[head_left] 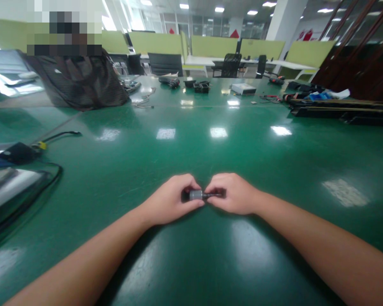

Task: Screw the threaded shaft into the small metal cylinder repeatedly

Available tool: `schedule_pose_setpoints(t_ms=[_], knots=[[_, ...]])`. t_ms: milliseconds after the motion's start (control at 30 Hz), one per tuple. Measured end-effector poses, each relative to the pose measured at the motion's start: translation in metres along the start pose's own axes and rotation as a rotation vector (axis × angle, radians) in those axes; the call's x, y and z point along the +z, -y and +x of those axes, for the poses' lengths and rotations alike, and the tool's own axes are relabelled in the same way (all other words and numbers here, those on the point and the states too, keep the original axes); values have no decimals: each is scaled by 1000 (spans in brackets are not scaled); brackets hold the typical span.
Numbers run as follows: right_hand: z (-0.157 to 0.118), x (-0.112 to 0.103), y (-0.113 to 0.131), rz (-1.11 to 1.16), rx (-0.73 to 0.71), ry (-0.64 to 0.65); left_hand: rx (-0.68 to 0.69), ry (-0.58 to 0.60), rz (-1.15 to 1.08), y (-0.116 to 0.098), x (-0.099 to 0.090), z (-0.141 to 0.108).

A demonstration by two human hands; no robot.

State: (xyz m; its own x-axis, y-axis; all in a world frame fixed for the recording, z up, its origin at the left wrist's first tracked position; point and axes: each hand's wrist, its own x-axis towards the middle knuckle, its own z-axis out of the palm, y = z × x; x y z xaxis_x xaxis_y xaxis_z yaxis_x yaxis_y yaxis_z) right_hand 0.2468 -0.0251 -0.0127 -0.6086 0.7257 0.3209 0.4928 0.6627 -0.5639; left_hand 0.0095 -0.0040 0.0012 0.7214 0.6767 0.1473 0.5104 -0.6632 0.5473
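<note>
A small cylinder with a grey middle and dark ends (196, 195) lies sideways between my hands, low over the green tabletop (191, 157). My left hand (174, 199) is closed round its left part, thumb and fingers on either side of the grey section. From the cylinder's right end a thin dark shaft (214, 195) runs into my right hand (232, 193), which pinches it between thumb and fingers. The two hands nearly touch at the fingertips. What lies inside each palm is hidden.
Bags and a black cable (28, 199) lie at the left edge. A dark bag (83, 80) stands back left. Black trays (201, 87), a white box (243, 89) and dark panels (338, 111) sit along the far side. Office chairs and green partitions stand beyond.
</note>
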Motion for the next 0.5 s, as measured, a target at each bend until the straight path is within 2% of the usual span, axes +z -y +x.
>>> schedule_pose_setpoints(t_ms=[500], knots=[[-1,-2,-2,8,3,4,-8,-3,-10,0,0,-1]])
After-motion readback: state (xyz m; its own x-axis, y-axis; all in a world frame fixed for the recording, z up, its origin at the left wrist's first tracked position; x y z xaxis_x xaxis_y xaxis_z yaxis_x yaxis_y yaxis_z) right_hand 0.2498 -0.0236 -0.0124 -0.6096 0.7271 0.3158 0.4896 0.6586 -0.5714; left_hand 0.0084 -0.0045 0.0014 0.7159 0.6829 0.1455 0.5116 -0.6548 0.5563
